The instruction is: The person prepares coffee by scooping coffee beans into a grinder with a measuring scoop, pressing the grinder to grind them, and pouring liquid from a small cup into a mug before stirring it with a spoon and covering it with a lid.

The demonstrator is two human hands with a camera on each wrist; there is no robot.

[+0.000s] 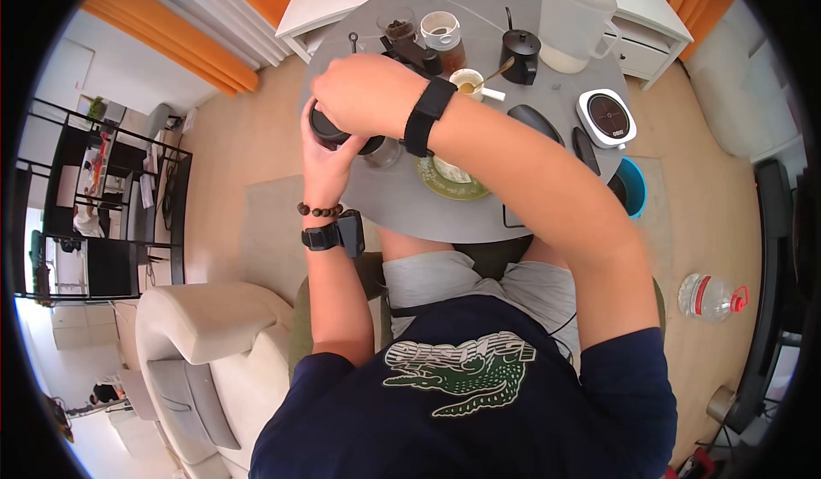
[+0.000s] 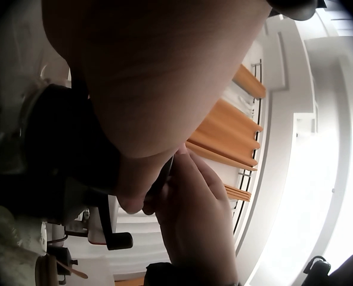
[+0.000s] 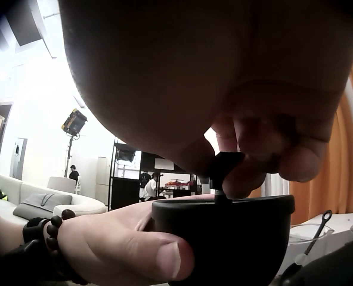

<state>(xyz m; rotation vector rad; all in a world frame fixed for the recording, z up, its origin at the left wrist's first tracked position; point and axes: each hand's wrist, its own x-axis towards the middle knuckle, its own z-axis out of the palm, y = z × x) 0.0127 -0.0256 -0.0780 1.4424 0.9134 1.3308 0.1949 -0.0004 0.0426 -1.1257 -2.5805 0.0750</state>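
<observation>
My left hand [image 1: 327, 162] wraps around a black, cup-shaped coffee grinder body [image 3: 224, 238], its thumb lying along the side in the right wrist view. Above it, my right hand [image 1: 368, 94] reaches across and pinches a small black fitting [image 3: 225, 165] on the stem at the middle of the grinder's top. A clear glass jar [image 1: 383, 154] shows beside the left hand, partly hidden by the right. In the left wrist view a black crank handle [image 2: 114, 235] sticks out below the hands; the palm hides much of the grinder there.
Behind the hands stand a glass of dark beans [image 1: 398, 29], a white-rimmed carafe [image 1: 441, 30], a white cup [image 1: 466, 79] with a spoon, a black kettle [image 1: 520, 51] and a plastic pitcher [image 1: 575, 17]. A green plate [image 1: 457, 190] lies nearer; a white-edged device [image 1: 607, 118] sits right.
</observation>
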